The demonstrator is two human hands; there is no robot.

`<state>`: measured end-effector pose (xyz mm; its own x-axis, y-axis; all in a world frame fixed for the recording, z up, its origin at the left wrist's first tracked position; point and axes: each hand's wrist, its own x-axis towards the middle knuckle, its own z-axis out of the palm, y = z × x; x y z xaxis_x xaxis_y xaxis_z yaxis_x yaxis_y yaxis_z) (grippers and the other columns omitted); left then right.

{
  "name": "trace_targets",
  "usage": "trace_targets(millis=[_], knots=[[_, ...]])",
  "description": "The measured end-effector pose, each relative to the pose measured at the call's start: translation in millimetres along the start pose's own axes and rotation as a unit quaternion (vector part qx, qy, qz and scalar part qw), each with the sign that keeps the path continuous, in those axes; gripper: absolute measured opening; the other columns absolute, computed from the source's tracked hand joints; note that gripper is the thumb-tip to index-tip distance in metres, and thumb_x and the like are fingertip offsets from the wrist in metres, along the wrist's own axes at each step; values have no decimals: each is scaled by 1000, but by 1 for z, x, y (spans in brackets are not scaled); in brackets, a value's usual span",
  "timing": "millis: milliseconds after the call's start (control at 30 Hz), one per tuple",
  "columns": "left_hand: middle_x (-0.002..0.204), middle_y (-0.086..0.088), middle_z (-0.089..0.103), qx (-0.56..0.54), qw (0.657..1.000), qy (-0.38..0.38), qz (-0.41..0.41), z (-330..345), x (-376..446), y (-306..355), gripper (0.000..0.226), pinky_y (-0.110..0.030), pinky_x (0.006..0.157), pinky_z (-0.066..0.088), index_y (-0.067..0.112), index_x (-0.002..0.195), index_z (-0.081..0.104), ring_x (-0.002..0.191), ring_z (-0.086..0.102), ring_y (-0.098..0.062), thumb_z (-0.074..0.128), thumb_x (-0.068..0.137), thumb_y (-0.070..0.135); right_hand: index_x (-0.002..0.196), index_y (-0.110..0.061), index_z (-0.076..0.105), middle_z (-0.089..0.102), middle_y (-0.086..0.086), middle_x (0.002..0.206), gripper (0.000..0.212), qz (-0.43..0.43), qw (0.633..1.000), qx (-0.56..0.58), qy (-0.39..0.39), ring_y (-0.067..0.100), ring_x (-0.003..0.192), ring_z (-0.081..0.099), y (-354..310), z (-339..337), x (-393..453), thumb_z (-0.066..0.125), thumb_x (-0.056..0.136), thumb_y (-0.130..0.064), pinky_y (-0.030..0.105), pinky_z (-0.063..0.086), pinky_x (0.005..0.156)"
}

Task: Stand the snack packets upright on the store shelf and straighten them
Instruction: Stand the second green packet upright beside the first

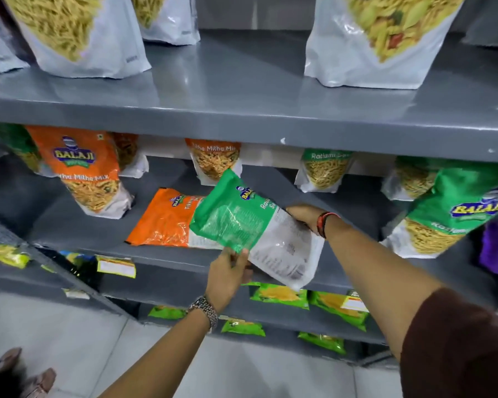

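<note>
The green snack packet (243, 222) is off the middle shelf (270, 271), held tilted in the air just above its front edge, printed back facing out, its green top toward the back of the shelf and its white bottom hanging down past the lip. Under its left side an orange packet (164, 222) lies flat on the shelf board, not yet stood up. Other packets stand around them: an orange one (89, 173) to the left, a green one (449, 214) leaning at the right, and a few smaller ones along the back. I think the risk is in the setting down: the bag is soft and its contents will shift, so if the white bottom lands on the edge of the flat orange packet, or too near the shelf lip, it could slump over or slide off to the floor. Swinging it upright could also nudge the leaning green packet on the right. The left hand (227, 274) is pinched on the packet's lower edge, fingers and thumb closed on the film where green meets white. The right hand (304, 215) is closed on the far side edge, fingers curled behind it, a red band on the wrist. Both hands grip only this one packet.
</note>
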<state>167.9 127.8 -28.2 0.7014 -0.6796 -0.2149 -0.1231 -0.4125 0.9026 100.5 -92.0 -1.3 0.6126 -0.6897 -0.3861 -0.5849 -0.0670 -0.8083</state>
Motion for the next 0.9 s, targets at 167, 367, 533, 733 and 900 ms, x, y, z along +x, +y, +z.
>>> trace_targets(millis=[167,367,533,733,900], knots=[[84,-15,51,-96,993,4,72,21,14,14,16,-22,65,58,7,83,45,80,59,-23,46,95,19,61,-16,53,42,3,44,27,60,993,67,81,11,35,33,31,-40,-21,46,85,-5,20,24,43],[71,-5,43,-52,981,-3,185,41,53,68,26,-45,81,57,27,71,37,76,51,-20,43,96,21,58,-20,58,58,7,67,42,5,958,185,220,17,65,48,48,-85,-41,38,79,10,31,41,64],[62,4,43,41,972,7,230,58,82,89,18,-54,76,56,27,75,41,65,51,-20,43,91,35,58,-23,60,61,0,67,37,-24,947,164,275,17,74,52,80,-97,-36,49,80,5,38,48,79],[102,-21,61,11,992,-52,116,70,74,90,19,-47,73,59,13,104,51,105,62,-39,44,95,27,72,-17,61,64,9,87,26,-11,943,230,242,20,83,56,90,-93,-46,46,93,-16,39,50,81],[147,-23,32,-128,927,-259,-241,75,46,94,72,-50,93,45,0,146,19,126,44,-39,33,93,47,109,0,63,66,14,104,51,36,941,269,202,27,93,62,79,-99,-63,34,96,-40,44,48,99]])
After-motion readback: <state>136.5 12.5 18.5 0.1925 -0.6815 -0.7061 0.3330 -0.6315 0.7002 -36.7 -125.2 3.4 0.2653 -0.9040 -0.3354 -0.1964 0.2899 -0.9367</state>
